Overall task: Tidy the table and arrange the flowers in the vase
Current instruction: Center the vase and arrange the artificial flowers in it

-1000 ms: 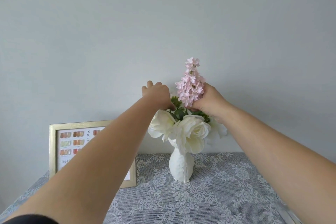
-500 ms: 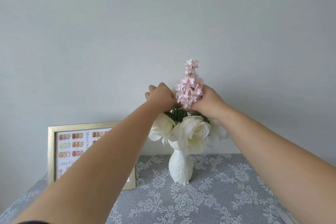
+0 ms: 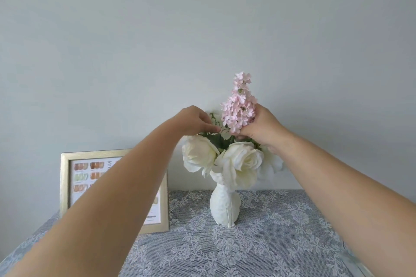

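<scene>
A white vase [image 3: 224, 207] stands at the back of the table and holds white roses [image 3: 240, 162] with green leaves. Rising above the roses is a tall pink flower spike [image 3: 239, 108]. My right hand [image 3: 262, 128] wraps around the lower part of the pink spike from the right. My left hand [image 3: 195, 120] hovers just left of it, fingertips pinched on a thin green sprig [image 3: 215, 119] above the left rose. The stems inside the vase are hidden.
A gold-framed picture [image 3: 65, 177] leans against the wall to the left of the vase, partly hidden by my left forearm. A grey lace tablecloth [image 3: 258, 249] covers the table. The plain wall stands directly behind the vase.
My left hand has shifted left off the pink spike and now pinches the green sprig, which has come into sight. My right hand keeps its hold on the pink spike.
</scene>
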